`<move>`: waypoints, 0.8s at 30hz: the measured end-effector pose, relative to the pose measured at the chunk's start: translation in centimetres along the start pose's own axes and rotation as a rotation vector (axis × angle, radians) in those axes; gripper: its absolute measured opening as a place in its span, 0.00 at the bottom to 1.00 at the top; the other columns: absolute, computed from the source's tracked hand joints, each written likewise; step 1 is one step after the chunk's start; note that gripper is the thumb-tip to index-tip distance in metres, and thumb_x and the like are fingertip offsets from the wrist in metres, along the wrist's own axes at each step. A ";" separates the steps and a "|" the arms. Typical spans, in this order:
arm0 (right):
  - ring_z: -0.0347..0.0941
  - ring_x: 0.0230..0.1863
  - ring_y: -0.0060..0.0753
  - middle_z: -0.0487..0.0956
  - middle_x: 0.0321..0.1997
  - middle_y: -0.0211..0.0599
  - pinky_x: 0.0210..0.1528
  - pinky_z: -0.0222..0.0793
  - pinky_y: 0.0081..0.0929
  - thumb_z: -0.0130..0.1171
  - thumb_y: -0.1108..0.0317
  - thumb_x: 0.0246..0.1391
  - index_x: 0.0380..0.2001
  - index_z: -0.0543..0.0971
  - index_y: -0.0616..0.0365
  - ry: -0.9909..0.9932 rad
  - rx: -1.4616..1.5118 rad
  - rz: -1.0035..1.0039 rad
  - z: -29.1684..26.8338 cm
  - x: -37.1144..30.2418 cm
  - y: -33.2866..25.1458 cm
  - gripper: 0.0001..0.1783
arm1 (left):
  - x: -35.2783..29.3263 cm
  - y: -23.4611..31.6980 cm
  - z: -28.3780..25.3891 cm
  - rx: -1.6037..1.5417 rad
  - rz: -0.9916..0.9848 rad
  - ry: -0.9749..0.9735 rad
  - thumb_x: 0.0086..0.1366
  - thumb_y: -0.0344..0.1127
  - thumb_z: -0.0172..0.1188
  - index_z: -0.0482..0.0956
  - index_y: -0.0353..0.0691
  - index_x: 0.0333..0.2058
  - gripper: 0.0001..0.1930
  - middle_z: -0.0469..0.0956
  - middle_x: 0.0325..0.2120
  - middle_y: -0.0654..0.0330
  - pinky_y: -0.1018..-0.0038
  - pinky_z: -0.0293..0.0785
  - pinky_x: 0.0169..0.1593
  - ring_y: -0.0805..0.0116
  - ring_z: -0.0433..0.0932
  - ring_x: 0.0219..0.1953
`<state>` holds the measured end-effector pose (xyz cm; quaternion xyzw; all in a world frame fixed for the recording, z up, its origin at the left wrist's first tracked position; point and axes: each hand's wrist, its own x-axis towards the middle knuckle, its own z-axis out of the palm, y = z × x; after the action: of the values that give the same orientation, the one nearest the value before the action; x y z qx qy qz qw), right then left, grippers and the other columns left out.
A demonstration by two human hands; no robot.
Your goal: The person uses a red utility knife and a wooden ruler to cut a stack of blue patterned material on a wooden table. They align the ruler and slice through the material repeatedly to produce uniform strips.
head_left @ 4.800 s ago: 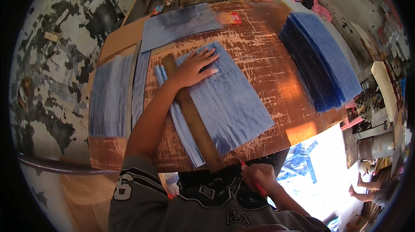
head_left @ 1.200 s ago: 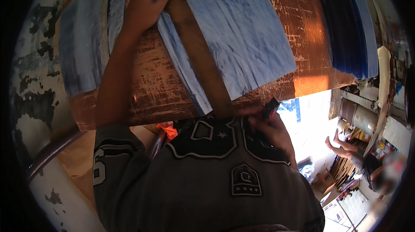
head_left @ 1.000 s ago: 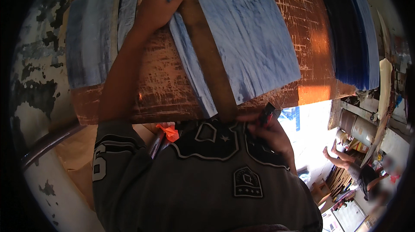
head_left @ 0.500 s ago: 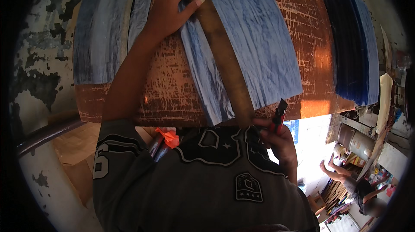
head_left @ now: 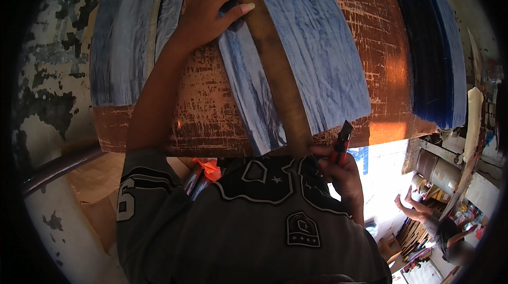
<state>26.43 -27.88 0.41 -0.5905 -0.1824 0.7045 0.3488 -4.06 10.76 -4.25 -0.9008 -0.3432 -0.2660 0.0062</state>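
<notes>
A blue-and-white streaked sheet [head_left: 323, 56] lies on the scuffed brown table. Across it, from far to near, runs a long flat brown straightedge [head_left: 280, 80]; a narrower strip of the same streaked material shows on its left. My left hand [head_left: 211, 11] rests at the far end of the straightedge, fingers stretched out and thumb spread onto it. By the near end, at the table's front edge, my right hand [head_left: 341, 173] grips a red utility knife [head_left: 341, 143]. The knife's dark tip points away from me, just beyond the sheet's near right corner. My right fingertips are close to the straightedge.
Streaked sheets [head_left: 124, 40] lie at the table's left, with a narrow bar across them. A thick stack of blue sheets [head_left: 436, 59] stands at the right edge. Orange plastic [head_left: 209, 168] shows below the front edge. Another person [head_left: 444, 231] is in the lower right background.
My left hand and the far part of the straightedge have shifted slightly to the right. The right hand with the utility knife has barely moved.
</notes>
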 end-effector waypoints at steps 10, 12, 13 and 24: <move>0.64 0.23 0.13 0.75 0.24 0.20 0.28 0.54 0.18 0.66 0.71 0.64 0.62 0.84 0.66 0.025 0.017 -0.022 0.6 -0.1 0.0 0.24 | 0.5 0.4 -0.9 -0.037 -0.003 -0.044 0.77 0.56 0.64 0.78 0.50 0.72 0.31 0.73 0.75 0.64 0.55 0.58 0.77 0.51 0.70 0.70; 0.64 0.23 0.13 0.75 0.24 0.20 0.28 0.55 0.18 0.66 0.71 0.64 0.62 0.84 0.66 0.027 -0.005 -0.024 0.6 -0.2 0.0 0.24 | 0.4 0.3 -0.7 0.000 0.000 -0.042 0.77 0.56 0.64 0.78 0.51 0.72 0.30 0.73 0.75 0.63 0.55 0.58 0.78 0.51 0.69 0.72; 0.65 0.23 0.13 0.75 0.24 0.20 0.28 0.56 0.18 0.66 0.71 0.64 0.62 0.84 0.66 0.026 -0.019 -0.026 0.4 -0.1 0.2 0.24 | 0.3 0.1 -0.6 0.029 0.007 -0.042 0.77 0.55 0.64 0.78 0.51 0.72 0.30 0.73 0.75 0.63 0.55 0.58 0.78 0.51 0.69 0.73; 0.69 0.21 0.14 0.77 0.24 0.20 0.26 0.61 0.17 0.66 0.69 0.66 0.63 0.83 0.65 0.006 -0.032 -0.060 -0.2 -0.2 0.8 0.24 | 0.7 -0.8 -0.3 -0.057 0.048 -0.053 0.78 0.50 0.63 0.77 0.50 0.73 0.29 0.72 0.75 0.61 0.52 0.52 0.81 0.52 0.68 0.77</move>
<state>26.36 -28.61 -0.05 -0.5924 -0.2102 0.6889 0.3609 -4.24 11.71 -3.83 -0.9152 -0.3140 -0.2517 -0.0223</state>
